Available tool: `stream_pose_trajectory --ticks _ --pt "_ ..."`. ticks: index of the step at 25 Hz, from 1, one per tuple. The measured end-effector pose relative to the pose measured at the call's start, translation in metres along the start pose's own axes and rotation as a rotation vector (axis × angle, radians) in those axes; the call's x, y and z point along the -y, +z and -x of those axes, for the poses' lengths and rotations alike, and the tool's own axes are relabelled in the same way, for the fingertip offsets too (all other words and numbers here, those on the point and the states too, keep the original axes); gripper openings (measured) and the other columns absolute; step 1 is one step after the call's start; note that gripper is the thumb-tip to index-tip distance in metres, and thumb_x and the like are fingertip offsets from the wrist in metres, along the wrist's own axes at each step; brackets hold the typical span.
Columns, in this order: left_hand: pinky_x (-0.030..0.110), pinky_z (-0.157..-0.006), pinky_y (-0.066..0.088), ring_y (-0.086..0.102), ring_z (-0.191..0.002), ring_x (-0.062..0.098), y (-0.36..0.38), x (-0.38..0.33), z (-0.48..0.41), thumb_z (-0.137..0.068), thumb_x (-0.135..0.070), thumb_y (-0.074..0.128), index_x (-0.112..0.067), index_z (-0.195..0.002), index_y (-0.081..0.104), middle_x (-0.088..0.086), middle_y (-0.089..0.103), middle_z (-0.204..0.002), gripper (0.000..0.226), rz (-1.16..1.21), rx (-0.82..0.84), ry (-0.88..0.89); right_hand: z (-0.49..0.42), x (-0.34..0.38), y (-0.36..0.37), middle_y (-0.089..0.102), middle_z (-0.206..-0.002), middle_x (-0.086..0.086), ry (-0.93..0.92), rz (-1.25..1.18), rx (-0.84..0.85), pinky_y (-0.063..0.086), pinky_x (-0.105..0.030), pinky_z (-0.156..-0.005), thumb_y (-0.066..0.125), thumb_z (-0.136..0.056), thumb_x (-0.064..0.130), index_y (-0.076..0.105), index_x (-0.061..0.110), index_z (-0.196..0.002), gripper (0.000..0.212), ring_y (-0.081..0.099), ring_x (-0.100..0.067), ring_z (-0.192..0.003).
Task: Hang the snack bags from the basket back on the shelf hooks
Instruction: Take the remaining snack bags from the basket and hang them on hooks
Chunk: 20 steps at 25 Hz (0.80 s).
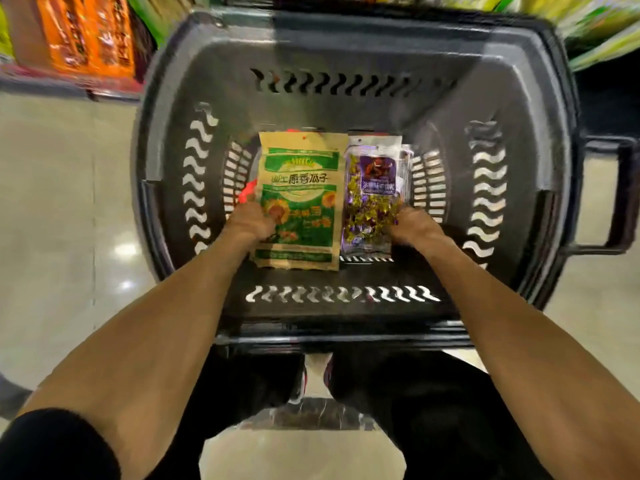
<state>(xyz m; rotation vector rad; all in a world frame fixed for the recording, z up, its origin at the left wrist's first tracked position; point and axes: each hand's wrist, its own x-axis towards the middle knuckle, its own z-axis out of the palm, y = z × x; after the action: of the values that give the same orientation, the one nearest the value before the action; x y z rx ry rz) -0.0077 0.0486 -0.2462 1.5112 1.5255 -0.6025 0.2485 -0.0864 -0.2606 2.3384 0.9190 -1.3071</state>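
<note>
While both bags lie low in the dark grey plastic shopping basket (346, 109), the step in hand looks to be the pick-up: lifting snacks out before any hanging can begin. The left hand (251, 221) is at the left edge of the green and tan bag of sunflower seeds (301, 188), fingers curled in against that edge, so it appears clamped on the pack's lower half. The right hand (412, 225) grips the near right corner of the clear plastic bag of purple and gold wrapped sweets (372, 195), its fingers bent round the edge and partly hidden by the bag. The two bags lie side by side, touching, with their tops pointing far. A red packet (246, 192) peeps out beneath the seed bag on the left.

No hook is in view, only blurred orange packs (86, 32) far left and green packs (595, 26) far right. The next move, I judge, calls for raising both bags clear of the basket walls, turning towards the shelf, and finding the hang hole at each bag's top edge.
</note>
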Motion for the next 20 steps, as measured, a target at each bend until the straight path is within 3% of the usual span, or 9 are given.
stream_pose_trajectory --ticks 3,6,7,10,13,17,20 --pt "0.043 -0.107 0.041 0.05 -0.127 0.037 0.015 0.014 -0.026 -0.091 -0.049 0.062 -0.01 -0.146 0.033 0.015 0.053 -0.139 0.073 0.139 0.045 -0.061 -0.019 0.0 0.005 0.055 -0.131 -0.018 0.066 -0.174 -0.003 0.043 -0.041 -0.102 0.062 -0.092 0.043 0.039 0.007 -0.139 0.065 0.054 -0.037 -0.122" --pt "0.046 -0.103 0.046 0.055 -0.123 0.031 0.026 0.025 -0.049 -0.058 -0.077 0.074 -0.018 -0.137 0.045 0.006 0.059 -0.131 0.102 0.283 0.062 -0.138 -0.025 0.001 0.012 0.054 -0.129 -0.016 0.145 -0.442 0.007 0.044 -0.046 -0.106 0.075 -0.083 0.042 0.03 0.007 -0.139 0.08 0.054 -0.034 -0.122" --pt "0.042 -0.102 0.045 0.055 -0.122 0.027 0.022 0.02 -0.043 -0.058 -0.071 0.078 -0.02 -0.136 0.048 0.003 0.06 -0.131 0.098 0.357 0.075 -0.161 -0.027 0.001 0.014 0.054 -0.131 -0.015 0.158 -0.499 -0.008 0.044 -0.049 -0.106 0.081 -0.074 0.047 0.031 0.008 -0.139 0.09 0.053 -0.033 -0.124" --pt "0.032 -0.091 0.04 0.055 -0.116 0.022 0.017 0.011 -0.031 -0.083 -0.034 0.076 -0.014 -0.131 0.056 0.001 0.061 -0.123 0.056 0.48 0.137 -0.233 -0.029 0.005 0.021 0.049 -0.138 -0.014 0.177 -0.586 -0.053 0.042 -0.05 -0.108 0.086 -0.05 0.065 0.031 0.009 -0.144 0.122 0.048 -0.034 -0.13" --pt "0.035 -0.101 0.046 0.06 -0.116 0.026 0.023 0.013 -0.027 -0.078 -0.035 0.081 -0.01 -0.125 0.062 0.006 0.066 -0.123 0.056 0.497 0.083 -0.247 -0.024 0.003 0.017 0.048 -0.137 -0.019 0.327 -0.552 -0.148 0.044 -0.047 -0.107 0.085 -0.066 0.052 0.037 0.003 -0.14 0.102 0.048 -0.036 -0.128" --pt "0.045 -0.106 0.045 0.059 -0.119 0.026 0.016 0.012 -0.011 -0.051 -0.041 0.094 -0.013 -0.129 0.057 0.005 0.065 -0.126 0.09 0.615 0.097 -0.261 -0.011 -0.004 0.008 0.065 -0.116 -0.01 0.356 -0.811 -0.229 0.053 -0.036 -0.095 0.09 -0.065 0.036 0.054 0.007 -0.125 0.075 0.064 -0.026 -0.105" --pt "0.043 -0.105 0.045 0.059 -0.12 0.026 0.014 -0.001 0.013 -0.067 -0.017 0.088 -0.01 -0.132 0.055 0.008 0.063 -0.13 0.073 0.752 0.17 -0.223 0.013 0.003 0.001 0.066 -0.107 -0.004 0.272 -0.855 -0.228 0.054 -0.034 -0.088 0.084 -0.076 0.023 0.056 0.017 -0.1 0.037 0.064 -0.021 -0.098"
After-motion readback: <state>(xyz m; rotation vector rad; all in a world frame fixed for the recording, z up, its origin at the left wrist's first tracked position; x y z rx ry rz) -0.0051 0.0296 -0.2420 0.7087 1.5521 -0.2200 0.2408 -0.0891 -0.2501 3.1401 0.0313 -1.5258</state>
